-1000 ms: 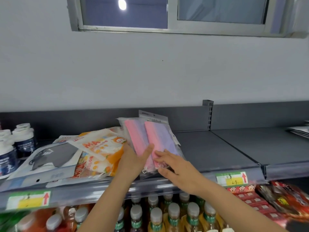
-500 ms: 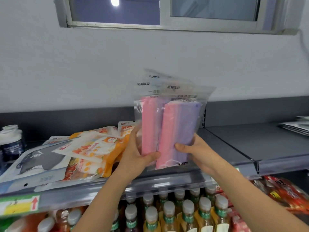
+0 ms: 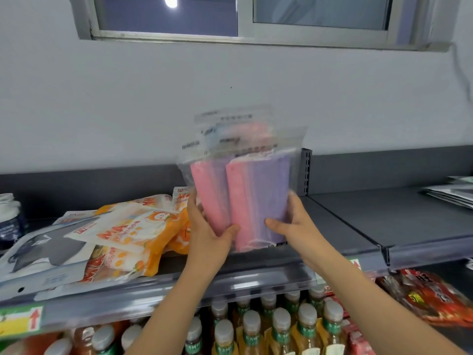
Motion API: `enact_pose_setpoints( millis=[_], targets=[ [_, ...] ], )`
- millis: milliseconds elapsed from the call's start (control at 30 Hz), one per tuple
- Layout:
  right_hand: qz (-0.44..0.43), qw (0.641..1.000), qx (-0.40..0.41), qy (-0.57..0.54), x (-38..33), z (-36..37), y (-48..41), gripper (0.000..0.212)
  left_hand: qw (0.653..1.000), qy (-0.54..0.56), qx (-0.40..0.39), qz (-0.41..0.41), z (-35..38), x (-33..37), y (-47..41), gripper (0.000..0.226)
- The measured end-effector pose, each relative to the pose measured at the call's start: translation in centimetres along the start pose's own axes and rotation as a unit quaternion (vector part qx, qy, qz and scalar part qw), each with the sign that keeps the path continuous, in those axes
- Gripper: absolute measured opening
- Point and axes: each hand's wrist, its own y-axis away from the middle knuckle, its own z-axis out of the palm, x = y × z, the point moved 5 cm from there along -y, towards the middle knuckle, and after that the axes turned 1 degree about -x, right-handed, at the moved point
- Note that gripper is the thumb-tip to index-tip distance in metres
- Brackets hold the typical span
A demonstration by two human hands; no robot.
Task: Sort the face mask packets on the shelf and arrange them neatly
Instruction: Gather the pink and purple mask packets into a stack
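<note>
Several clear packets of pink and purple face masks (image 3: 245, 190) are held upright as one bundle above the grey shelf (image 3: 358, 221). My left hand (image 3: 207, 231) grips the bundle's lower left edge, thumb across the front. On the lower right, my right hand (image 3: 294, 224) grips it the same way. The packets' bottom edges hover just over the shelf front. To the left lie orange and white mask packets (image 3: 133, 234) in a loose heap, and grey mask packets (image 3: 43, 254) beside them.
White bottles (image 3: 10, 216) stand at the shelf's far left. A flat stack of packets (image 3: 453, 193) lies on the right shelf section. Below the shelf edge (image 3: 230, 285) stand rows of capped drink bottles (image 3: 279, 326) and red snack packs (image 3: 430, 295).
Both hands picked the pink and purple packets up off the shelf and stood them upright. Since half a second ago the bundle has stayed about level, squared between my palms.
</note>
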Motion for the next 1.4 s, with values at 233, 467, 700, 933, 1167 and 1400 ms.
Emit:
enact_pose_setpoints(
  millis=[233,467,700,933,1167,1400],
  targets=[
    [0.027,0.991,-0.039,0.127,1.5,0.8,0.7,0.088,0.99,-0.103,-0.09,-0.021,1.3,-0.8,0.3,0.102],
    [0.041,0.978,0.017,0.203,1.5,1.4,0.7,0.081,0.986,-0.146,-0.074,-0.026,1.5,-1.5,-0.1,0.09],
    [0.058,0.964,0.027,0.259,1.6,1.5,0.6,0.071,0.977,-0.198,-0.076,-0.034,1.5,-1.9,-0.4,0.085],
    [0.05,0.973,0.033,0.223,0.9,-0.5,0.7,0.063,0.975,-0.222,-0.018,-0.006,3.0,-0.2,-0.3,0.07],
    [-0.027,0.966,0.125,0.225,-2.6,-11.2,2.8,0.064,0.973,-0.21,-0.06,0.073,13.1,5.3,0.1,0.077],
    [-0.017,0.917,0.207,0.341,-3.7,-24.7,7.5,0.075,0.978,-0.137,-0.149,0.054,26.8,8.3,2.8,0.096]
  ],
)
